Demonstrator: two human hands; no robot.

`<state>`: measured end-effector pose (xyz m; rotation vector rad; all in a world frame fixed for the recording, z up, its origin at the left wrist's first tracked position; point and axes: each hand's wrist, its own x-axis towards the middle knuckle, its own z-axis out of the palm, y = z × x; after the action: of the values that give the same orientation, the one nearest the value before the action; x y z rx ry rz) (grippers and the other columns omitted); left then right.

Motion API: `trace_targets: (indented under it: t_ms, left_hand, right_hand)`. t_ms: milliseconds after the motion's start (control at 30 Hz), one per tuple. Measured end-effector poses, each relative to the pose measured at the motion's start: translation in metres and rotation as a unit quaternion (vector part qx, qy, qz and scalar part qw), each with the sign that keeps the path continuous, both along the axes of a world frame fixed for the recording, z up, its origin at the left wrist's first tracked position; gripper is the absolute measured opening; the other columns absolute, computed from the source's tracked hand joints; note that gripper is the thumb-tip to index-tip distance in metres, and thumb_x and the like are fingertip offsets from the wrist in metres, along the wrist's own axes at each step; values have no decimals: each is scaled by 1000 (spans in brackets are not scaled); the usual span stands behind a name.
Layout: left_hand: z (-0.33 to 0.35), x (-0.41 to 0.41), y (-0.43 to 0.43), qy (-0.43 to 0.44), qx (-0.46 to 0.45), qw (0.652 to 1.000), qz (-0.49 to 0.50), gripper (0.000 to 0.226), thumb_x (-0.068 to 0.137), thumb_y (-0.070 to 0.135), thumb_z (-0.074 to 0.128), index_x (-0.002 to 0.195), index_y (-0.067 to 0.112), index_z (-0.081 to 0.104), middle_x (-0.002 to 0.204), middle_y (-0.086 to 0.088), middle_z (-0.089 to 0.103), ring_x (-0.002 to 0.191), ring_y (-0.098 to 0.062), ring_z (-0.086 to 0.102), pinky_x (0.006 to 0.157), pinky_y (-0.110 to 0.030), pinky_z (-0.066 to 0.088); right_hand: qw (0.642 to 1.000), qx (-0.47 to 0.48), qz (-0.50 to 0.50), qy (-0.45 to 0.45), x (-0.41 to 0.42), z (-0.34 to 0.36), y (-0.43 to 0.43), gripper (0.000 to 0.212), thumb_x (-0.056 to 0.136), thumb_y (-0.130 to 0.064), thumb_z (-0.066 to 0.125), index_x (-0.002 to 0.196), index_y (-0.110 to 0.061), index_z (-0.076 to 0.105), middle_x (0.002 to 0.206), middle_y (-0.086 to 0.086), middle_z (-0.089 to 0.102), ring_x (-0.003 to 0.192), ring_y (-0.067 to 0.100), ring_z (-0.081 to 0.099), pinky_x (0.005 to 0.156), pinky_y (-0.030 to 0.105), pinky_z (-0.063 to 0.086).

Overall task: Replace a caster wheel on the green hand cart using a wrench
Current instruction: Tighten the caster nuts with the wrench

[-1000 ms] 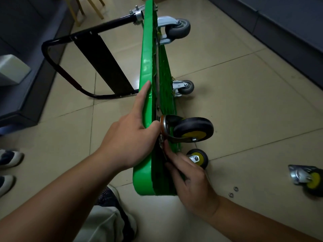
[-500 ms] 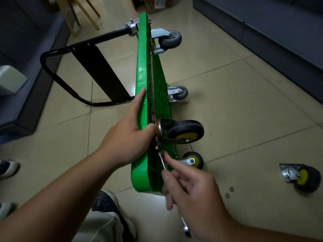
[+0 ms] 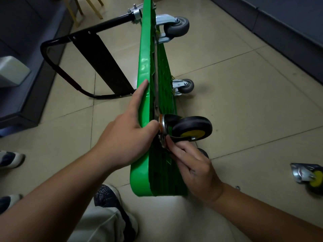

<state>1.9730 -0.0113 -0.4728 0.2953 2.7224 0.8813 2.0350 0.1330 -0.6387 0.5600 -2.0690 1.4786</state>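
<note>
Clamped on the green hand cart [image 3: 144, 67], left grip [image 3: 125, 137] steadies it; right grip [image 3: 192, 165] pinches the black-and-yellow caster [image 3: 191, 128] at its plate; spare caster [image 3: 307, 177] lies lower right, tightening likely remains

Glossy beige floor tiles [image 3: 244, 105] are catching light; dark grey low units [image 3: 22, 95] are lining both sides, near pale wooden chair legs [image 3: 87, 7].

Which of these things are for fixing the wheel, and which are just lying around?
For the job:
green cart, tipped on its edge
black-and-yellow wheel
left hand gripping the cart
right hand pinching at that wheel's plate
loose wheel and washer on the floor, probably

Just lying about:
wooden chair legs
white box
someone's shoe
</note>
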Motion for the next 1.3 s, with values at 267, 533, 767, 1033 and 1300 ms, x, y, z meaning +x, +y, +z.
trace_targets:
  t_ms: [267, 533, 767, 1033, 1300]
  left_hand:
    - [-2, -2, -1, 21, -46, 999, -3, 81, 91, 50, 46, 148, 71, -8, 109, 7, 55, 76, -22, 70, 71, -48, 60]
    - [1, -2, 1, 23, -65, 998, -2, 84, 86, 49, 45, 146, 72, -10, 118, -8, 64, 82, -28, 68, 81, -50, 57]
    - [-1, -3, 1, 24, -58, 998, 7, 82, 92, 47, 48, 144, 74, -10, 111, -9, 67, 80, -28, 68, 77, -46, 56]
    - [3, -1, 2, -7, -8, 1000, 2, 86, 78, 51, 46, 143, 76, -3, 116, -5, 69, 84, -29, 72, 82, -53, 59]
    - [1, -2, -1, -8, 2, 1000, -6, 86, 79, 49, 49, 144, 76, -1, 124, 4, 58, 82, -23, 73, 76, -53, 61]
  right_hand:
    - [998, 56, 12, 18, 1, 6, 2, 39, 101, 3, 54, 138, 14, 47, 99, 22, 66, 84, 37, 67, 75, 43, 55]
    - [987, -21, 27, -159, 34, 47, -4, 41, 103, -17, 54, 143, -12, 56, 82, -13, 52, 73, 1, 54, 65, 24, 47]
    - [801, -379, 128, -445, 32, 110, -12, 15, 98, -18, 64, 95, -8, 74, 61, 4, 67, 45, 11, 57, 45, 20, 47]
    - [970, -122, 13, -211, 59, 36, -1, 49, 100, -16, 61, 145, -33, 52, 85, -13, 59, 74, 11, 59, 70, 29, 55]
    - [998, -39, -34, -31, 15, 11, -7, 42, 101, 0, 56, 143, -1, 53, 115, 10, 64, 107, 19, 64, 95, 24, 50]
